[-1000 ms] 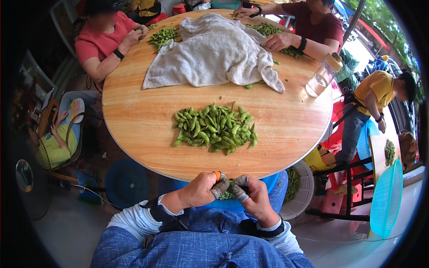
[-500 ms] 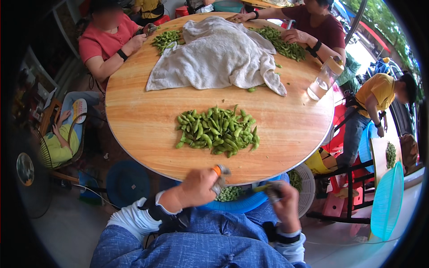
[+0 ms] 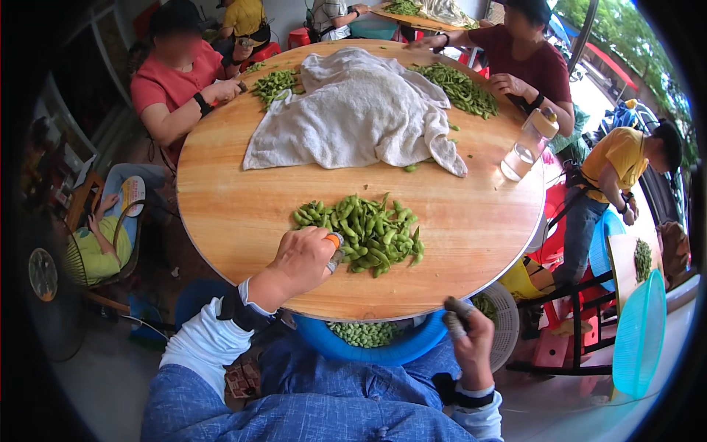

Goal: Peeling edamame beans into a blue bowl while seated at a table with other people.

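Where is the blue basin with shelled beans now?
In the head view, the blue basin is at lower centre, below the near edge of the table, left of the right hand.

Daylight glare upper right, dim left edge

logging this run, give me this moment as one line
left hand: at edamame pile, grip unclear | right hand: right of blue basin, grip unclear | basin: holds shelled beans | white towel: on round table

Crumpled pale towel (image 3: pixel 350 114); clear bottle (image 3: pixel 520 156) to its right.
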Demonstrator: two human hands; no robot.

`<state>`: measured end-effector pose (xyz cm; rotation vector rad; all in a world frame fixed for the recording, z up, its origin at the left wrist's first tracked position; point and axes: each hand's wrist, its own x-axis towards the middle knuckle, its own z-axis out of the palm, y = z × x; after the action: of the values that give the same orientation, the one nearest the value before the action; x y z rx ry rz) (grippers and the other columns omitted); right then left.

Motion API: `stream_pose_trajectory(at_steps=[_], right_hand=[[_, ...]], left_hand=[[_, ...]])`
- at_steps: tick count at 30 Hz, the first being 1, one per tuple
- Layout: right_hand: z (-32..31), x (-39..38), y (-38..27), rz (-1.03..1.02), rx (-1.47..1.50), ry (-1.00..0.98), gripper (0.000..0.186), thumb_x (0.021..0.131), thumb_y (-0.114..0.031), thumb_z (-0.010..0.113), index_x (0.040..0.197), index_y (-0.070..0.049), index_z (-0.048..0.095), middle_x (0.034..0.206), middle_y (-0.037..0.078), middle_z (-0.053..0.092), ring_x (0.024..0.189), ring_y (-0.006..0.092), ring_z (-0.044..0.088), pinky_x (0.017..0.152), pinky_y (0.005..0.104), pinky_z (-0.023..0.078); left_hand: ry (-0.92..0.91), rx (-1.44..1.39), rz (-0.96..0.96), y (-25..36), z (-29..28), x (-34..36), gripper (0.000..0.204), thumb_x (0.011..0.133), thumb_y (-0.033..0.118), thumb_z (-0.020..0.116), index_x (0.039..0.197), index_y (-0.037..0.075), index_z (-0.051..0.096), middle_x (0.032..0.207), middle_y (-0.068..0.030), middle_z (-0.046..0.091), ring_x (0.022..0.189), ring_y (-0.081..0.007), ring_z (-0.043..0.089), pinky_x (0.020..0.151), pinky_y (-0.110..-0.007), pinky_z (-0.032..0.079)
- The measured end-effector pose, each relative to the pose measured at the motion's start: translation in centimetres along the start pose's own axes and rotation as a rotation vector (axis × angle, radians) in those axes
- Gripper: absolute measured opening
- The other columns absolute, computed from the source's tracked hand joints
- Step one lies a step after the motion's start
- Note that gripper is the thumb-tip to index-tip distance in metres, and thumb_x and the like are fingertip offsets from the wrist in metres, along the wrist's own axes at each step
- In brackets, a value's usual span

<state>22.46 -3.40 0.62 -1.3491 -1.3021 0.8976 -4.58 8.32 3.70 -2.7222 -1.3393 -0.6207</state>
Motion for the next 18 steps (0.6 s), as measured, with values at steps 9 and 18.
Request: stream_pose_trajectory(at_steps=[9,18], right_hand=[[8.6,4.9,-2.5,0.287,0.643,-0.333,0.030,0.081,-0.008,0.053,0.110,-0.001,0.051,0.083,0.004,0.058,0.067,0.0064,0.049,0.056,0.0177,0.037],[8.7,5.5,-2.0,0.088,0.626,-0.329,0.021,0.080,-0.006,0.055,0.101,0.000,0.057,0.088,0.006,0.061,0.070,0.0052,0.051,0.059,0.0180,0.040]], left_hand=[[0.184,-0.252,-0.013,3.5,-1.1,-0.8,0.013,0.064,0.014,0.064,0.071,0.004,0.057,0.065,-0.0103,0.053,0.059,-0.0269,0.053,0.050,-0.036,0.042],[-0.006,-0.480,-0.110,2.4,-1.5,-0.6,0.025,0.075,0.023,0.060,0.091,0.004,0.057,0.072,-0.0141,0.056,0.067,-0.0325,0.055,0.058,-0.039,0.043]])
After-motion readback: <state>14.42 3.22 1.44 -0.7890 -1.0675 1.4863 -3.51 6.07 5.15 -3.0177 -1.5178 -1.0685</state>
